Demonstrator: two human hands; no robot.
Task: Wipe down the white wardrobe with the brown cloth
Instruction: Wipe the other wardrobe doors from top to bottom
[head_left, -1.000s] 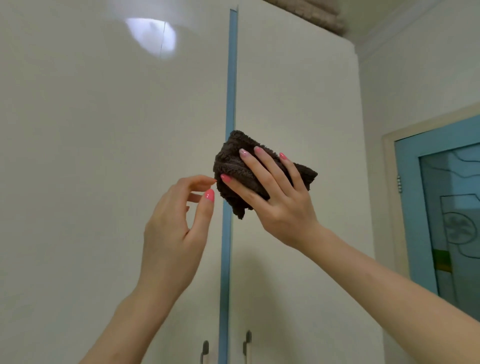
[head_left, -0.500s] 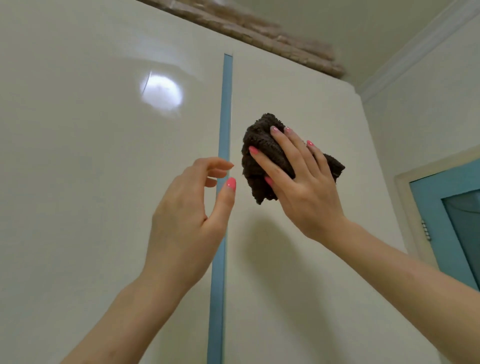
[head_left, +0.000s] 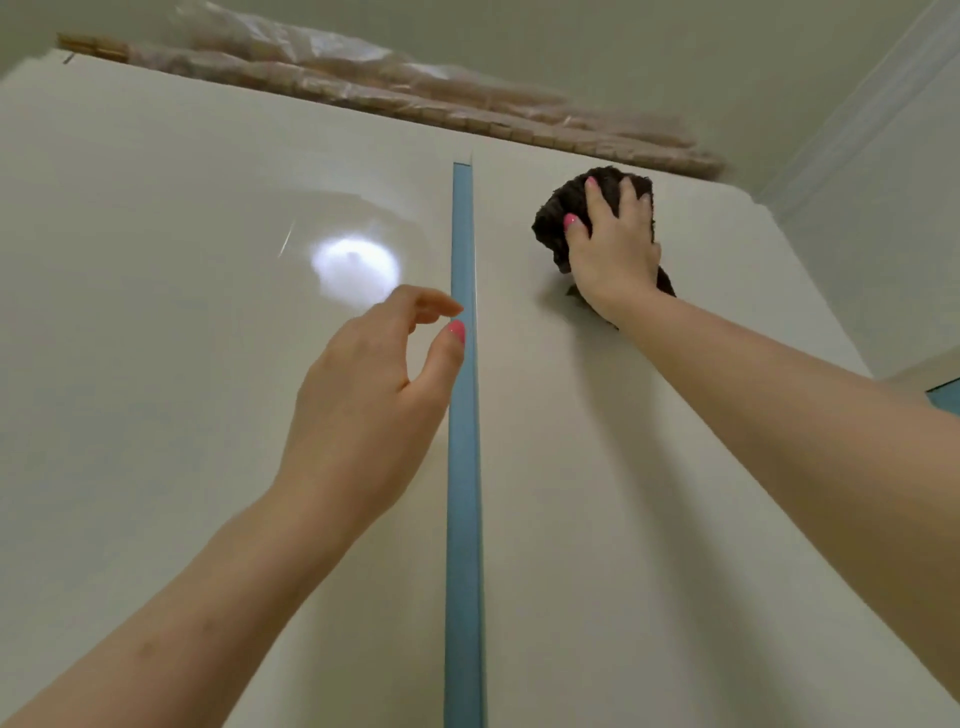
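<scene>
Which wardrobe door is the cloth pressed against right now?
The door right of the blue strip: the right hand presses the brown cloth flat near its top edge. The left door shows only a light reflection; the left hand is empty.

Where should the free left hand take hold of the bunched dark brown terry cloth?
Grip the dark brown terry cloth by its bulging left edge, coming from the blue strip side: the right hand covers its middle and presses it against the white wardrobe door.
</scene>
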